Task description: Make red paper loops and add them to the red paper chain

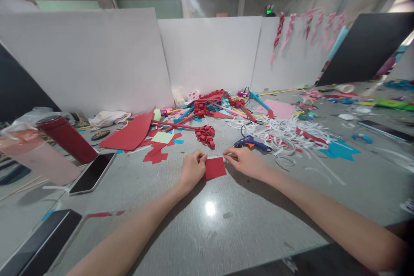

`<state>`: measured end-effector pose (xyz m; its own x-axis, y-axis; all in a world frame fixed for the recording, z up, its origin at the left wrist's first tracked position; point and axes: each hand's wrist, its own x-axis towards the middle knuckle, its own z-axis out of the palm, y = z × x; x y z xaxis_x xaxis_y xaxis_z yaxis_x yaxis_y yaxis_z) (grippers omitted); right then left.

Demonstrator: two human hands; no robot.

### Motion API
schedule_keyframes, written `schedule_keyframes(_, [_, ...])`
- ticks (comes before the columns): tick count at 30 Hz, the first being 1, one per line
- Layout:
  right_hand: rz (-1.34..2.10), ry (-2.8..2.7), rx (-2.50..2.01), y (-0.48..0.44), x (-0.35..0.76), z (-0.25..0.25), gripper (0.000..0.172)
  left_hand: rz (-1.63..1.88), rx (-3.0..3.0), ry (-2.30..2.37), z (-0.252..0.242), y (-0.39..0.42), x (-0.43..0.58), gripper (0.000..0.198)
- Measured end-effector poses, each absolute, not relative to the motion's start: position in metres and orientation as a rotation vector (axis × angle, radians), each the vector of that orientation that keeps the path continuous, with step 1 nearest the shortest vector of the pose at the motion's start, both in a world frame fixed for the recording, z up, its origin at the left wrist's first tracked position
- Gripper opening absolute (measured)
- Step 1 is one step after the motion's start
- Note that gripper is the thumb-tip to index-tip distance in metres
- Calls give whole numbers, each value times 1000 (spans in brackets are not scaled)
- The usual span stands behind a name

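A small red paper piece (215, 169) lies on the grey table in front of me, with a narrow white strip (214, 157) along its far edge. My left hand (194, 167) is closed, thumb and fingers pinching the paper's upper left corner. At the upper right corner, my right hand (243, 161) is pinched at the end of the white strip; its fingertips partly hide that end. Just beyond my right hand lies a blue hot glue gun (254, 143). Past the paper sits a red paper-chain cluster (205, 136) on a red stick.
White paper strips (284, 136) are heaped at right, beside blue paper (341, 150). Red paper scraps (157, 153) and a large red sheet (129, 131) lie left. A phone (92, 174), red flask (67, 140) and pink bottle (40, 155) stand or lie further left. White boards (210, 54) rise behind.
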<state>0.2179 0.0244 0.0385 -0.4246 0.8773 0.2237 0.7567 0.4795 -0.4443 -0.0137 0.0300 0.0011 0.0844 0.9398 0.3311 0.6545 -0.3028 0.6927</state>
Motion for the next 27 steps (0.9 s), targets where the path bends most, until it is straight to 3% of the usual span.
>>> schedule_keyframes(7, [106, -2591, -1556, 23, 216, 33, 56, 537, 2501, 1838, 9, 27, -19, 22])
schedule_keyframes(12, [31, -2672, -1380, 24, 220, 39, 44, 461, 2674, 1848, 11, 28, -22, 17])
schedule_keyframes(18, [-32, -2748, -1254, 24, 224, 39, 30, 517, 2899, 1235, 14, 22, -19, 59])
schedule_keyframes(21, [-10, -2786, -1250, 20, 225, 45, 28, 447, 2939, 973, 16, 18, -16, 66])
schedule_keyframes(27, [-111, -2686, -1436, 1, 245, 70, 33, 485, 2893, 884, 12, 15, -12, 71])
